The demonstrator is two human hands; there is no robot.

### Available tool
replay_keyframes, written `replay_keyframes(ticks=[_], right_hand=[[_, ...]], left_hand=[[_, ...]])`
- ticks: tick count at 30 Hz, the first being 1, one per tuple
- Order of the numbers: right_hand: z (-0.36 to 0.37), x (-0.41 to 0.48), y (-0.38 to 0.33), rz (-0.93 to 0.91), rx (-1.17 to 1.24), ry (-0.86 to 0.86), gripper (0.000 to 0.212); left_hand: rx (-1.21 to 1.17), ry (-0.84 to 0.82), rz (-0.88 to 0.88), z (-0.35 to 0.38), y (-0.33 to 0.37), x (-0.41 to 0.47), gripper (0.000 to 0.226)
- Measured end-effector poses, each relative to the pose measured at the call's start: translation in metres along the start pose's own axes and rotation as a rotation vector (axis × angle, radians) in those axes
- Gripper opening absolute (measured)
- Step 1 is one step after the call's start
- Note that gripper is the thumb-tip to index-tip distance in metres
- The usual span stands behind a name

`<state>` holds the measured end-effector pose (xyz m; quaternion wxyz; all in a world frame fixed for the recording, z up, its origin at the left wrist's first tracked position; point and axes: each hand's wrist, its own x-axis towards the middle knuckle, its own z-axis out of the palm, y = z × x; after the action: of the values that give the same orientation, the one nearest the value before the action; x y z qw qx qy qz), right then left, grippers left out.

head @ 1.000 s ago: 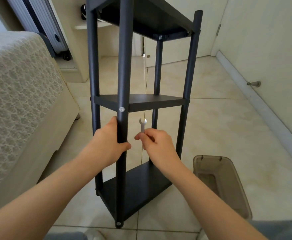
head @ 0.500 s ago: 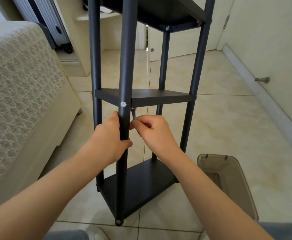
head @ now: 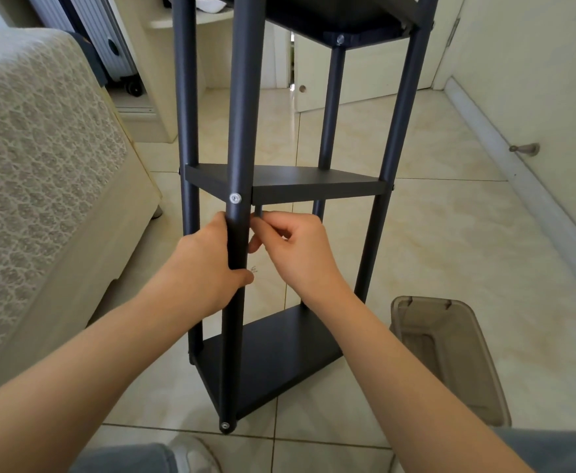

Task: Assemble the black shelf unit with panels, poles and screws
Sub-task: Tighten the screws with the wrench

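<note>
Black shelf unit (head: 313,180), left hand (head: 204,264) clamped round front pole (head: 245,97), right hand (head: 300,254) fingers (head: 272,227) pinching wrench (head: 258,210)

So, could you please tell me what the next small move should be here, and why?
Probably lift the right hand slightly so its small grey tool reaches the screw at the middle shelf; the left hand grips that pole.

The right hand (head: 293,247) has come in close to where the left hand (head: 208,261) grips the pole (head: 243,114), wrench (head: 258,210) just above.
</note>
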<state>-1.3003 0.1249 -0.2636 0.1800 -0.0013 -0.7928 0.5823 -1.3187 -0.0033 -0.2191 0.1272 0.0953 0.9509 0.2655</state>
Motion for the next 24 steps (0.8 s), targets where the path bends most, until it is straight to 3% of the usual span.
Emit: replay_keyframes(ticks=[9, 17, 24], right_hand=[[0.018, 0.007, 0.015, 0.002, 0.018, 0.132, 0.019], [0.039, 0.016, 0.026, -0.154, -0.01, 0.287, 0.018], [0.039, 0.023, 0.03, -0.166, -0.008, 0.274, 0.019]], left_hand=[[-0.002, -0.017, -0.009, -0.004, 0.0, 0.002, 0.059], [-0.01, -0.043, -0.006, -0.008, -0.001, 0.003, 0.065], [0.0, -0.046, -0.014, -0.009, 0.001, 0.008, 0.067]])
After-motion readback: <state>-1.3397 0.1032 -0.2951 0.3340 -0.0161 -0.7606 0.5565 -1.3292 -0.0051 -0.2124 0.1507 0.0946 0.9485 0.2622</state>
